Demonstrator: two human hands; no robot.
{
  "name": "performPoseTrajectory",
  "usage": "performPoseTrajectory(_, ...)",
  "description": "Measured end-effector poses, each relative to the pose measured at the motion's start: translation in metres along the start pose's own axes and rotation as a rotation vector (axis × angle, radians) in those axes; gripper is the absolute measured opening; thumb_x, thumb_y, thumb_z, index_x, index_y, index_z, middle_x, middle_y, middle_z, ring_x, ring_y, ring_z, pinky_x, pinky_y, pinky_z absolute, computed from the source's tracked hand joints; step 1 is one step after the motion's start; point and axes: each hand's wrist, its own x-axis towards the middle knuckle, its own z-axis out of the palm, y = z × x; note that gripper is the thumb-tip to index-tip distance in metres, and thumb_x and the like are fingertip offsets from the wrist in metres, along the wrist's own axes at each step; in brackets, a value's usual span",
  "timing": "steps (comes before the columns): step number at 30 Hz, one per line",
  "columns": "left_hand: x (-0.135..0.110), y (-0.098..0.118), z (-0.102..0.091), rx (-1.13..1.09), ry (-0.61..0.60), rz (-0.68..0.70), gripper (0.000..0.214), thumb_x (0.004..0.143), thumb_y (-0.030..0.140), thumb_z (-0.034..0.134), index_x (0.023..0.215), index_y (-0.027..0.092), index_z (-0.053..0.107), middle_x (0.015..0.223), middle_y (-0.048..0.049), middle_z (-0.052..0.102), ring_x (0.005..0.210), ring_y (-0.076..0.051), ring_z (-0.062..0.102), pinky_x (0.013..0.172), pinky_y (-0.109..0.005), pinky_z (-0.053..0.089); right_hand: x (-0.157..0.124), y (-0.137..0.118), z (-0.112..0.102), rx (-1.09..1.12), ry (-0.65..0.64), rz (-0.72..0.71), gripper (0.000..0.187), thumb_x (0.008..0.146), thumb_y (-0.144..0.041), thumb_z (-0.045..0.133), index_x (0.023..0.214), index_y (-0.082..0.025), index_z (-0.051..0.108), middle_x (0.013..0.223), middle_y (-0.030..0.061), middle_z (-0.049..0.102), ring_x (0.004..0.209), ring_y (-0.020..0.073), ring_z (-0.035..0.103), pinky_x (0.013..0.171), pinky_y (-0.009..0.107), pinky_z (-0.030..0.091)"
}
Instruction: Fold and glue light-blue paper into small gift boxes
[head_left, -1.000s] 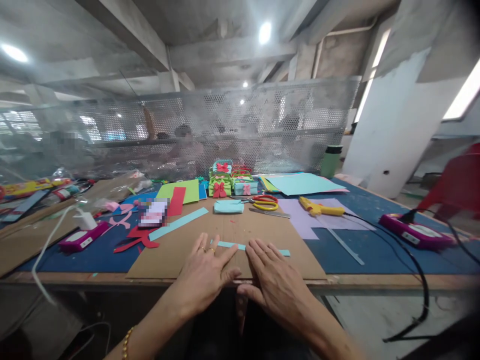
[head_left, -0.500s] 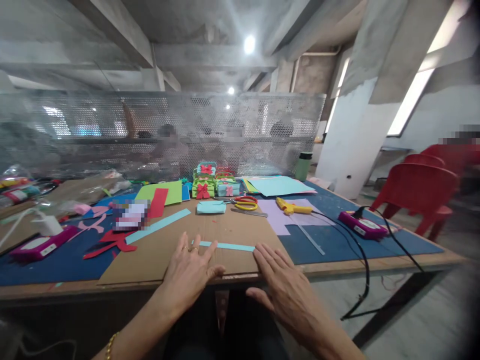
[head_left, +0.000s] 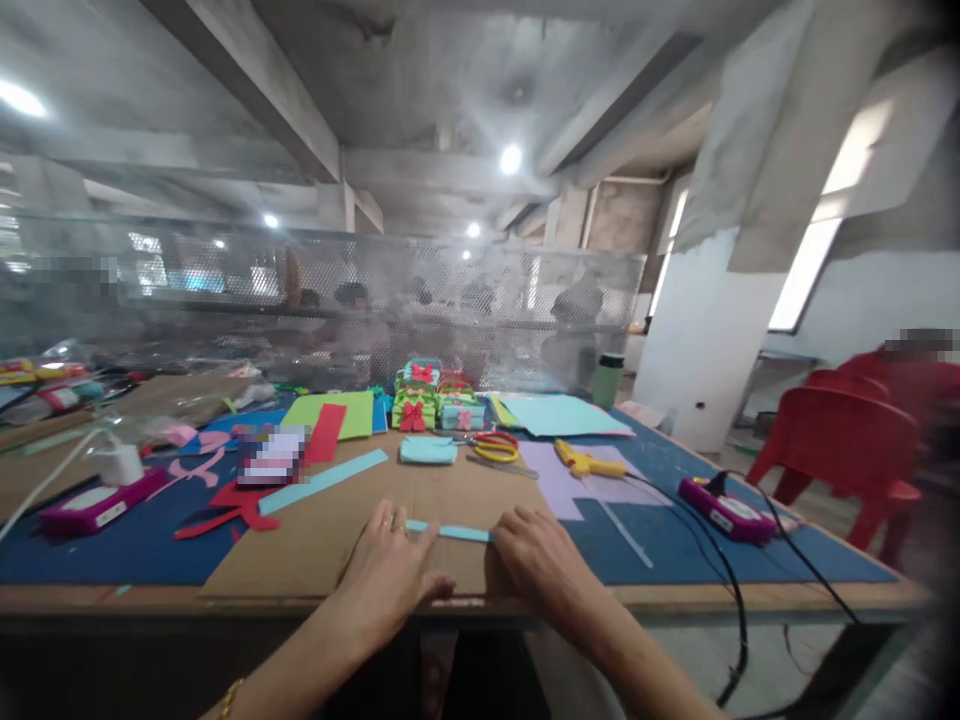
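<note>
A narrow light-blue paper strip [head_left: 463, 534] lies crosswise on the brown cardboard sheet [head_left: 315, 545] before me. My left hand [head_left: 390, 560] rests flat over its left end, fingers stretched and thumb apart. At the right end, my right hand [head_left: 536, 550] has its fingers curled down around the strip's tip; its thumb is hidden. Beyond the strip sits a small folded light-blue paper piece [head_left: 427, 451]. A wider light-blue strip [head_left: 324, 482] slants across the cardboard's left side. Scissors with red and yellow handles [head_left: 496, 447] and a grey blade-like tool [head_left: 502, 467] lie further back.
Small paper boxes with bows [head_left: 415, 405] stand at the back. To the right are a yellow glue gun [head_left: 589, 461] on purple paper [head_left: 551, 485], a glue stick [head_left: 626, 535], a purple power strip [head_left: 727, 510] and a green bottle [head_left: 607, 380]. Red paper scraps [head_left: 232, 505] lie left.
My right hand's fingers, straight before, are now bent at the strip's end, and its thumb has gone from sight. The view has tilted upward. My left hand stays on the strip.
</note>
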Motion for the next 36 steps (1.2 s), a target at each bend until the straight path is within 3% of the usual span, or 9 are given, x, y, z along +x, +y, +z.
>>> performPoseTrajectory(4, 0.018, 0.01, -0.008, -0.072, 0.073, 0.005, 0.044, 0.087, 0.041, 0.07, 0.12, 0.011, 0.071, 0.13, -0.0255, 0.064, 0.131, -0.046, 0.05, 0.109, -0.058, 0.034, 0.002, 0.003, 0.002, 0.068, 0.074, 0.016, 0.013, 0.084, -0.003, 0.063, 0.08, -0.012, 0.072, 0.081, 0.0115, 0.073, 0.073, 0.0212, 0.061, 0.065, 0.032, 0.035)
performPoseTrajectory(8, 0.043, 0.016, -0.03, -0.371, 0.105, 0.099, 0.017, 0.091, 0.01, 0.056, 0.092, 0.012, 0.073, 0.104, -0.0191, 0.071, 0.109, -0.035, 0.061, 0.097, -0.05, 0.04, 0.015, 0.015, -0.02, 0.288, 0.173, 0.039, 0.013, 0.085, -0.01, 0.064, 0.076, -0.017, 0.069, 0.076, 0.0045, 0.071, 0.068, 0.0161, 0.059, 0.068, 0.029, 0.037)
performPoseTrajectory(10, 0.057, 0.01, -0.038, -0.462, 0.078, 0.105, 0.02, 0.091, 0.014, 0.055, 0.077, 0.015, 0.069, 0.089, -0.0132, 0.071, 0.094, -0.03, 0.064, 0.089, -0.042, 0.042, 0.027, 0.03, -0.03, 0.443, 0.231, 0.1, 0.016, 0.087, -0.02, 0.066, 0.071, -0.018, 0.066, 0.069, 0.0019, 0.068, 0.065, 0.015, 0.059, 0.066, 0.027, 0.038)
performPoseTrajectory(14, 0.083, -0.018, -0.04, -0.69, 0.018, 0.079, 0.024, 0.091, 0.024, 0.052, 0.07, 0.018, 0.062, 0.071, -0.002, 0.063, 0.07, -0.019, 0.059, 0.065, -0.028, 0.039, 0.055, 0.067, -0.034, 0.762, 0.346, 0.278, 0.037, 0.091, -0.05, 0.057, 0.07, -0.019, 0.06, 0.055, -0.0023, 0.056, 0.05, 0.0128, 0.053, 0.051, 0.024, 0.039)
performPoseTrajectory(18, 0.105, -0.039, -0.026, -0.915, -0.011, 0.013, 0.023, 0.088, 0.03, 0.05, 0.069, 0.018, 0.057, 0.061, 0.0019, 0.054, 0.059, -0.016, 0.053, 0.055, -0.025, 0.035, 0.083, 0.078, -0.021, 1.019, 0.365, 0.354, 0.054, 0.09, -0.068, 0.043, 0.072, -0.019, 0.057, 0.06, 0.0, 0.061, 0.047, 0.0123, 0.056, 0.047, 0.024, 0.044)
performPoseTrajectory(21, 0.124, -0.04, -0.009, -1.084, -0.03, -0.031, 0.028, 0.085, 0.039, 0.052, 0.068, 0.018, 0.055, 0.056, 0.0034, 0.048, 0.052, -0.013, 0.046, 0.051, -0.025, 0.033, 0.103, 0.069, -0.004, 1.173, 0.24, 0.325, 0.058, 0.085, -0.073, 0.048, 0.075, -0.017, 0.062, 0.065, 0.0028, 0.067, 0.046, 0.0132, 0.06, 0.041, 0.024, 0.044)
performPoseTrajectory(25, 0.144, -0.034, 0.009, -1.301, -0.103, -0.056, 0.036, 0.077, 0.05, 0.064, 0.064, 0.018, 0.051, 0.054, 0.0032, 0.05, 0.049, -0.013, 0.049, 0.047, -0.024, 0.037, 0.122, 0.067, 0.023, 1.266, 0.177, 0.339, 0.054, 0.082, -0.067, 0.063, 0.062, -0.018, 0.053, 0.051, -0.0048, 0.056, 0.041, 0.009, 0.054, 0.04, 0.021, 0.041)
performPoseTrajectory(30, 0.139, -0.023, 0.027, -1.57, -0.206, -0.122, 0.043, 0.078, 0.06, 0.062, 0.081, 0.017, 0.052, 0.071, -0.0046, 0.065, 0.055, -0.015, 0.062, 0.053, -0.028, 0.051, 0.124, 0.077, 0.049, 1.281, 0.164, 0.398, 0.046, 0.091, -0.052, 0.064, 0.063, -0.018, 0.053, 0.049, -0.0087, 0.051, 0.04, 0.0067, 0.048, 0.043, 0.02, 0.04)
performPoseTrajectory(36, 0.129, -0.013, 0.042, -1.65, -0.174, -0.167, 0.047, 0.072, 0.044, 0.07, 0.104, 0.021, 0.045, 0.068, 0.0055, 0.059, 0.04, -0.013, 0.057, 0.039, -0.025, 0.048, 0.125, 0.068, 0.058, 1.273, 0.165, 0.42, 0.053, 0.077, -0.062, 0.068, 0.053, -0.021, 0.045, 0.042, -0.0054, 0.048, 0.037, 0.0075, 0.043, 0.038, 0.02, 0.03)
